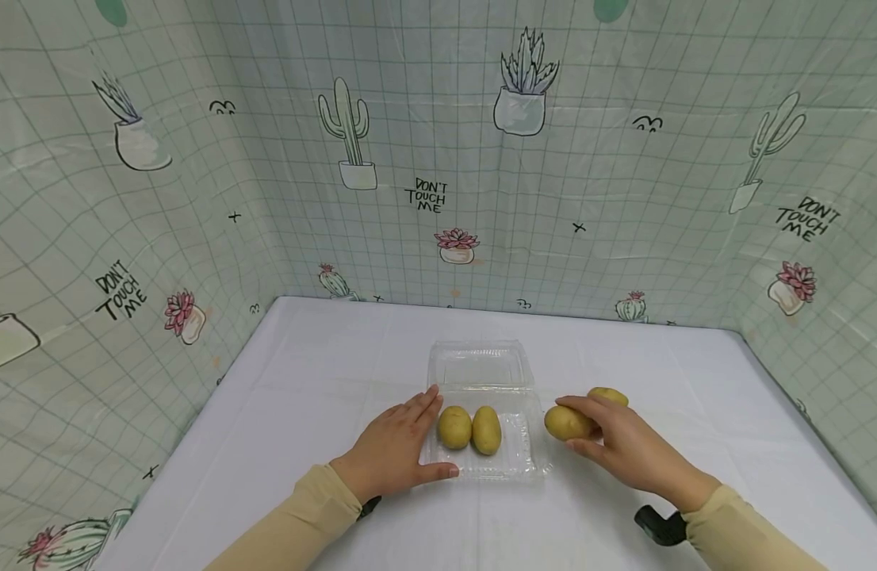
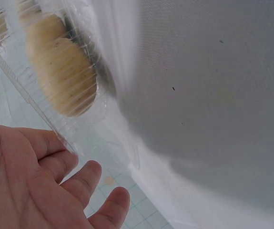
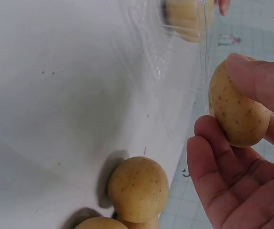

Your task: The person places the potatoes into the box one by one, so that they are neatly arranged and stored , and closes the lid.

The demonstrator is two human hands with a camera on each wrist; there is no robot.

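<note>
A clear plastic clamshell container (image 1: 520, 444) lies on the table with its lid (image 1: 481, 365) folded back. Two potatoes sit side by side in its base, a rounder left potato (image 1: 454, 428) and a longer right potato (image 1: 486, 431). My left hand (image 1: 399, 444) rests at the container's left side, fingers extended along the rim and thumb at the front edge. To the right of the container, my right hand (image 1: 627, 444) holds another potato (image 3: 239, 102) between thumb and fingers, above the table. Behind that hand a loose potato (image 1: 610, 395) partly shows.
In the right wrist view, a potato (image 3: 137, 190) rests on the white cloth, with others partly cut off at the frame's bottom. The white-covered table (image 1: 338, 357) is bounded by patterned curtains (image 1: 588, 198) at the back and sides.
</note>
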